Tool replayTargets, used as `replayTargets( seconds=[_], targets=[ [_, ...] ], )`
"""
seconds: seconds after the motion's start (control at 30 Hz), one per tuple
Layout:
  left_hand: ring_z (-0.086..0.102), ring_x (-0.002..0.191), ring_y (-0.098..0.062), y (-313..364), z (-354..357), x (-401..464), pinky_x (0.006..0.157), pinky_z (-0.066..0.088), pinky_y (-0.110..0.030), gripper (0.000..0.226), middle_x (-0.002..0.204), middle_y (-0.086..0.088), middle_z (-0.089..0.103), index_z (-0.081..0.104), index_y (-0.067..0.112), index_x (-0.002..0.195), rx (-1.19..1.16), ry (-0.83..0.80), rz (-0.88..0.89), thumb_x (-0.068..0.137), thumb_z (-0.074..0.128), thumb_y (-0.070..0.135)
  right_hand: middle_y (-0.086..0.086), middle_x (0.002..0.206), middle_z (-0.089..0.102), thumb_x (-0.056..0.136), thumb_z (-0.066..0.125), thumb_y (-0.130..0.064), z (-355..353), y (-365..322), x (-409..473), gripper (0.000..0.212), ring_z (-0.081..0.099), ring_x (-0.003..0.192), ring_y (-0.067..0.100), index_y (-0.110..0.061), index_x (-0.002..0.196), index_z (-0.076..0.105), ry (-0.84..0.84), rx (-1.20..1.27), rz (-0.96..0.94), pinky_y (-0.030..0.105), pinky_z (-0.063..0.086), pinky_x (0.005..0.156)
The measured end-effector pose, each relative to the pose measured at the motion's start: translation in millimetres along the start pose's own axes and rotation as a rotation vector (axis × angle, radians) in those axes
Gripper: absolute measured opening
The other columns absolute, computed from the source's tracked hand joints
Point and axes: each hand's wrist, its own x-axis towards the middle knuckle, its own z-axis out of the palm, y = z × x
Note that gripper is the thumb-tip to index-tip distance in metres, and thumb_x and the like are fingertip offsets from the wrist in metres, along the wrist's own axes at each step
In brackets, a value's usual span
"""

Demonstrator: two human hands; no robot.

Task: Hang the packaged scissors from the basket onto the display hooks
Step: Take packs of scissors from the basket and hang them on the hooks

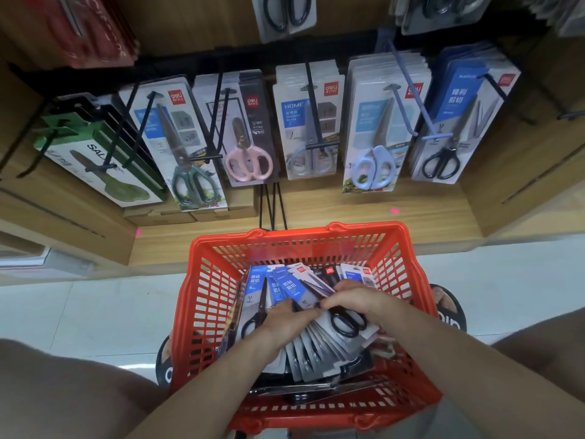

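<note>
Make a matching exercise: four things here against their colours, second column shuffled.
Things:
1. basket
2. scissors packs in the basket
3. hooked scissors left of the HOME pack
4. leftmost hanging pack

Colours:
A. green
B. pink handles
C. red
D. black handles

Pairs: 1-C, 2-D, 3-B, 4-A
</note>
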Motion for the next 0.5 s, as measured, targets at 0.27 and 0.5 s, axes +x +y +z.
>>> replayTargets(
  seconds=[0.27,0.5],
  targets=[
    [0.053,0.136,-0.026,-1.8,-8.7,-7.4,0.112,0.048,-0.044,0.13,0.155,-0.005,0.047,0.022,0.018,0.165,-0.31,-0.085,-0.026,0.062,0.092,0.054,0.011,0.149,0.05,0.056,0.091,-0.048,26.4,-4.6,-17.6,0.123,0.05,0.138,0.027,-0.012,0.156,0.029,-0.079,0.186,0.042,0.046,0.041,0.117],
    [0.073,0.115,-0.028,-2.2,-11.4,-15.9,0.096,0.061,-0.044,0.115,0.135,-0.01,0.069,0.042,0.007,0.154,-0.433,-0.037,-0.041,0.064,0.09,0.059,0.015,0.127,0.07,0.062,0.091,-0.029,32.5,-12.7,-34.2,0.105,0.07,0.112,0.028,-0.01,0.152,0.04,-0.07,0.404,-0.037,0.045,0.055,0.104]
  ],
)
